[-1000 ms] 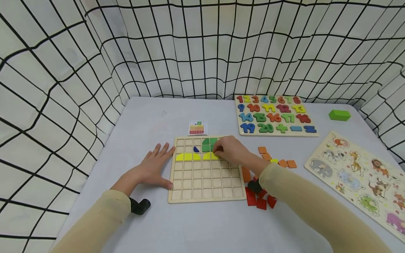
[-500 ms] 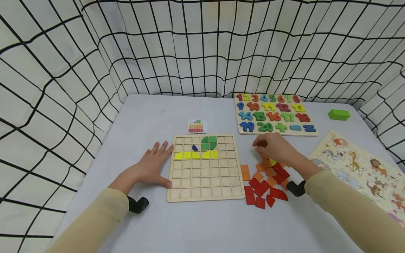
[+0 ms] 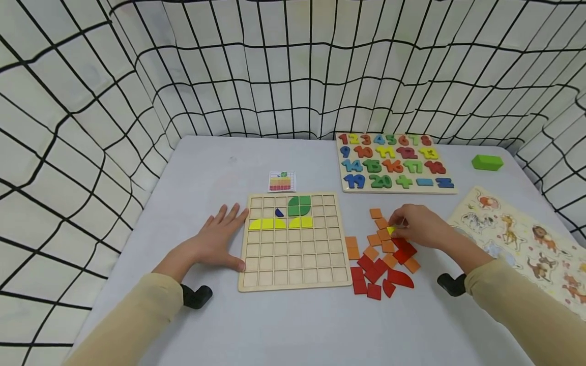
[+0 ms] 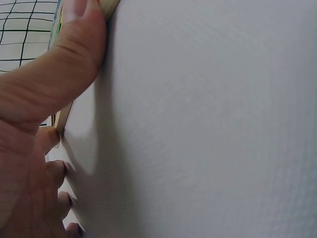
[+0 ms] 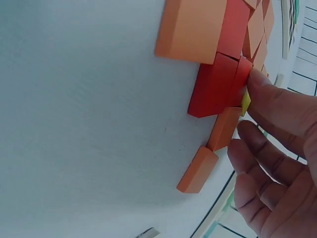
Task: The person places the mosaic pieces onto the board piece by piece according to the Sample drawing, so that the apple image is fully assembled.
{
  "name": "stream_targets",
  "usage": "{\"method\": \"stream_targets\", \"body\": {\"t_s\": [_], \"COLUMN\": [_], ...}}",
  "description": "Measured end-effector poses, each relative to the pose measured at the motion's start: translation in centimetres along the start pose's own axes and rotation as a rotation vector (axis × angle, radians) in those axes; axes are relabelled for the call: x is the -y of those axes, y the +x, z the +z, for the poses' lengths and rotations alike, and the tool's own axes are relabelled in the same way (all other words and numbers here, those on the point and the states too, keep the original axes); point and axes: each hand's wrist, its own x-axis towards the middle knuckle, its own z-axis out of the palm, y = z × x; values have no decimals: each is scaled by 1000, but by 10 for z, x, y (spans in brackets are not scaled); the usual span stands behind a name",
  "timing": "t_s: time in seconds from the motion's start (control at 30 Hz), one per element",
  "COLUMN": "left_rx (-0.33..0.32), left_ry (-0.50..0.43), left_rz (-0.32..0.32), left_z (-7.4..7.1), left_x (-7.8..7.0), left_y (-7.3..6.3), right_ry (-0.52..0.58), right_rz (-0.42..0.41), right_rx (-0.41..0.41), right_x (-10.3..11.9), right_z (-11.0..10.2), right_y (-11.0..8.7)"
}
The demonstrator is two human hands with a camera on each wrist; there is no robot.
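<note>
A wooden grid board lies flat, with yellow tiles in one row, green tiles above them and a small dark blue piece. My left hand is spread on the table, its thumb and index finger against the board's left edge. Right of the board, my right hand pinches a yellow tile between thumb and fingertips, among the loose tiles. In the right wrist view, the yellow tile shows under the thumb, beside red tiles and orange tiles.
Loose orange tiles and red tiles are scattered right of the board. Behind it lies a small printed pattern card. A number puzzle, a green block and an animal puzzle occupy the back and right. Black netting surrounds the table.
My right hand has left the board's yellow row, moved right to the loose tiles and come down on a yellow tile there. The left hand keeps its place at the board's edge.
</note>
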Motion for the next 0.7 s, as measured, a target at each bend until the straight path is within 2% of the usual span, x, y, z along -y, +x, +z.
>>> {"method": "stream_targets", "body": {"t_s": [0.27, 0.43, 0.57, 0.7], "left_rx": [-9, -10, -11, -12], "left_ry": [-10, -4, 0, -2], "left_rz": [9, 12, 16, 15], "left_z": [1, 3, 2, 2], "left_x": [1, 1, 2, 2], "left_y": [-1, 0, 0, -1], "right_ry": [25, 52, 107, 157], "right_rz": [-3, -47, -85, -138], "right_rx": [27, 40, 34, 5], "right_x": [1, 2, 10, 26], "right_z": [-2, -8, -17, -14], "right_y": [-1, -6, -4, 8]}}
